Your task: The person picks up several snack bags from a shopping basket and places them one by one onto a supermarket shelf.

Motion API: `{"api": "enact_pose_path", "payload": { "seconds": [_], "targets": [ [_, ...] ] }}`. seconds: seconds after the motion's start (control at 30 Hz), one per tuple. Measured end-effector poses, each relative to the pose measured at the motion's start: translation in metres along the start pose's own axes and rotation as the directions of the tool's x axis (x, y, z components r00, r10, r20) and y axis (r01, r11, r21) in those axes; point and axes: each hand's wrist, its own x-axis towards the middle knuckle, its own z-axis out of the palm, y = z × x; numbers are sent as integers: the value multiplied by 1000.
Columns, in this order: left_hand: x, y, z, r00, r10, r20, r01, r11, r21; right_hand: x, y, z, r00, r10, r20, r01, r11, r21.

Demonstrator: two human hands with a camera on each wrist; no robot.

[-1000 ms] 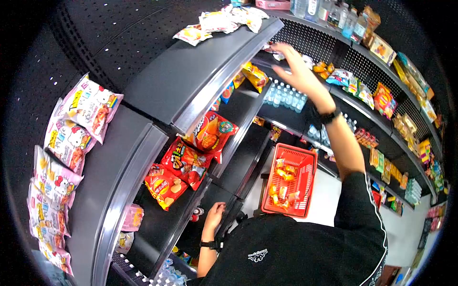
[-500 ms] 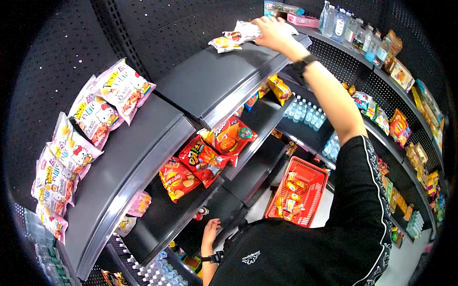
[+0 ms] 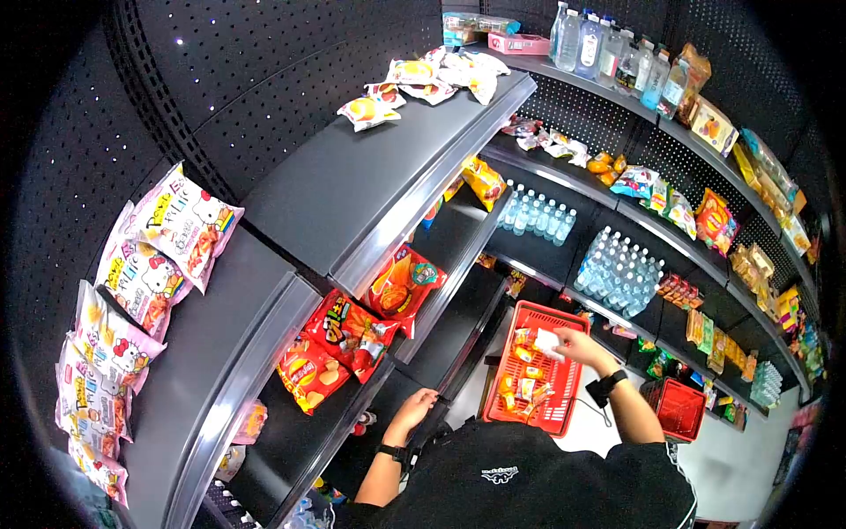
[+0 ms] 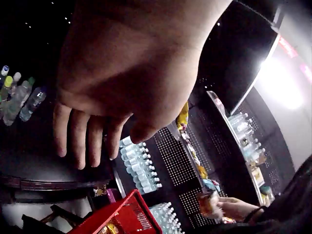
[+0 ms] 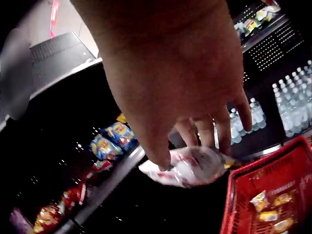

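A small white packet (image 3: 548,342) is pinched in my right hand (image 3: 577,347), held over the red basket (image 3: 564,414). In the right wrist view, thumb and fingers of the right hand (image 5: 180,83) close on the white packet (image 5: 187,168), with the basket (image 5: 230,204) at lower right. Several orange-yellow packets (image 3: 530,388) lie in the basket. My left hand (image 3: 412,413) hangs by the lower shelves, holding nothing; the left wrist view shows the left hand (image 4: 129,83) with fingers loosely extended.
White packets (image 3: 432,79) lie on the top shelf (image 3: 352,185). Pink bags (image 3: 189,225) stand at the left, red snack bags (image 3: 348,335) on a middle shelf. Water bottles (image 3: 617,273) fill a shelf behind the basket. A second red basket (image 3: 677,410) sits at the right.
My right hand has moved from the packets on the top shelf down to the basket, with a white packet in its fingers. The left hand stays low near the shelves.
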Motion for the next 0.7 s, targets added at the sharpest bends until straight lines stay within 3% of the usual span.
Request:
{"api": "enact_pose_path", "payload": {
  "seconds": [0.1, 0.2, 0.23, 0.27, 0.33, 0.37, 0.4, 0.43, 0.47, 0.53, 0.6, 0.7],
  "targets": [
    [14, 14, 8, 996, 89, 18, -90, 996, 9, 11, -30, -8, 975, -92, -204, 102, 994, 37],
    [15, 25, 15, 996, 87, -17, -85, 992, 98, 37, -149, -94, 858, -373, -353, 412, 911, 39],
    [11, 24, 17, 994, 111, -21, -109, 991, 71, 41, -195, -126, 766, -499, -406, 542, 840, -12],
    [7, 23, 17, 990, 136, -29, -135, 990, 43, 46, -232, -150, 719, -549, -426, 578, 813, -74],
    [-4, 23, 11, 984, 155, -91, -155, 988, 2, 43, -322, -200, 495, -776, -392, 771, 600, -213],
    [-12, 22, 9, 980, 144, -138, -147, 989, -15, 48, -361, -220, 381, -864, -329, 803, 486, -345],
    [-22, 21, 7, 974, 130, -184, -138, 990, -34, 61, -389, -231, 318, -903, -287, 826, 413, -384],
    [-36, 25, 5, 966, 104, -237, -119, 992, -51, 75, -415, -242, 437, -882, -175, 769, 467, -436],
    [-42, 14, 4, 955, 108, -275, -132, 989, -70, 102, -438, -245, 293, -936, -196, 772, 353, -529],
    [-63, 6, 1, 937, 104, -335, -137, 987, -78, 167, -486, -248, 396, -912, -109, 719, 382, -581],
    [-76, -12, 1, 921, 96, -377, -154, 980, -127, 219, -508, -236, 590, -789, -172, 570, 558, -603],
    [-92, -26, 3, 898, 34, -438, -121, 978, -171, 267, -511, -216, 649, -741, -175, 517, 597, -613]
  ]
}}
